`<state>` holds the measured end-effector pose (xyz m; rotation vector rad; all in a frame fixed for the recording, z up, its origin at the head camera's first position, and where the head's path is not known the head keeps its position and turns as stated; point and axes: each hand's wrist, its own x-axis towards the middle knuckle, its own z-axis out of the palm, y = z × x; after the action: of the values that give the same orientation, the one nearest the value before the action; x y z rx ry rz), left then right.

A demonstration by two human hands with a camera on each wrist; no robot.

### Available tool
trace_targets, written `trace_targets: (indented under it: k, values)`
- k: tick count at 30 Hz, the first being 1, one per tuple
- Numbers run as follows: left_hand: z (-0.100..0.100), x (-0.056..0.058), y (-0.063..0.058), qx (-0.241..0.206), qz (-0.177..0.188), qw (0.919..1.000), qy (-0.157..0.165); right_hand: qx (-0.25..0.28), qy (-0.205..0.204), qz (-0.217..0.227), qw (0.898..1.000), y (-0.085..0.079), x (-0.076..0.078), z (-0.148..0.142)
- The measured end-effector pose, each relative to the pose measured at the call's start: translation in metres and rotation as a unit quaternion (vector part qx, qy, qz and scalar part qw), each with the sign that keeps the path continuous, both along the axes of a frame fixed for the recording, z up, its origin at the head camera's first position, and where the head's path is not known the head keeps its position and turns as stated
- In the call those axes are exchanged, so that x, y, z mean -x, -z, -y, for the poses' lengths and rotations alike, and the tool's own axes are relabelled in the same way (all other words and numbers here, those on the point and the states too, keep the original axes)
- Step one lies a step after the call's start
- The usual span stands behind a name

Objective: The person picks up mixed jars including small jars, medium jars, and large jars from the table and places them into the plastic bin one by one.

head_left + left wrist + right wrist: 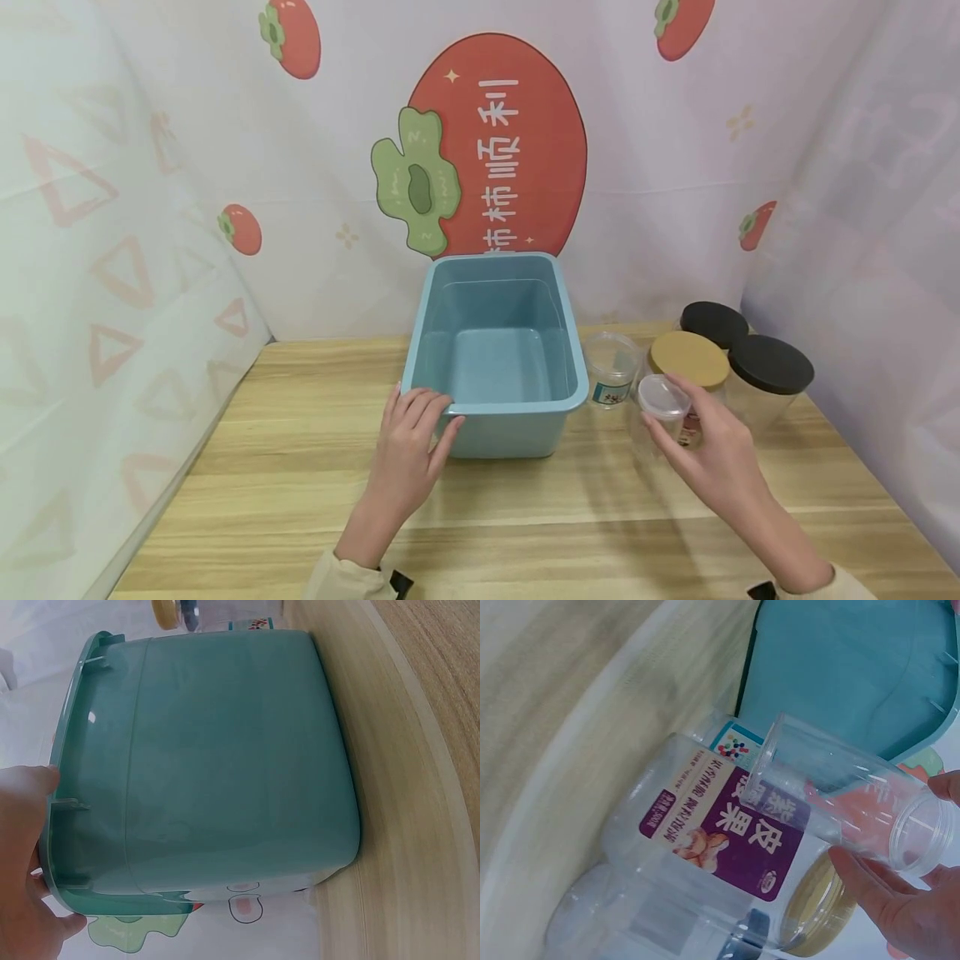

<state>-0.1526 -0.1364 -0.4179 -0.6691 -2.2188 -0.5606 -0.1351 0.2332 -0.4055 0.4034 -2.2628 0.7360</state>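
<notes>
My left hand (pixel 408 446) holds the front left corner of a blue plastic tub (pixel 502 432), its fingers over the rim and the thumb at the front; the left wrist view shows the hand (pixel 26 862) on that rim. At the right, my right hand (pixel 720 458) grips a slim clear jar (pixel 663 398) near its top, between thumb and fingers. In the right wrist view this transparent jar (pixel 810 787) looks bare of any label and partly overlaps a bigger jar with a purple label (pixel 742 825). Inside the tub nothing is visible.
Between tub and hand stands a small clear jar (pixel 611 375) with a blue label. Behind the right hand are a jar with a tan lid (pixel 688 360) and two with black lids (pixel 772 364) (pixel 714 323). Fabric walls (pixel 337 167) enclose the wooden table (pixel 300 467).
</notes>
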Motion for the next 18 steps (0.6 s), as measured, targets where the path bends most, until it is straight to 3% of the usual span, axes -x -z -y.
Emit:
trace_targets:
  k: [18]
  values:
    - [0.0, 0.001, 0.001, 0.001, -0.009, 1.0, 0.002, -0.004, -0.049, 0.062, 0.997, -0.026, 0.018, 0.009]
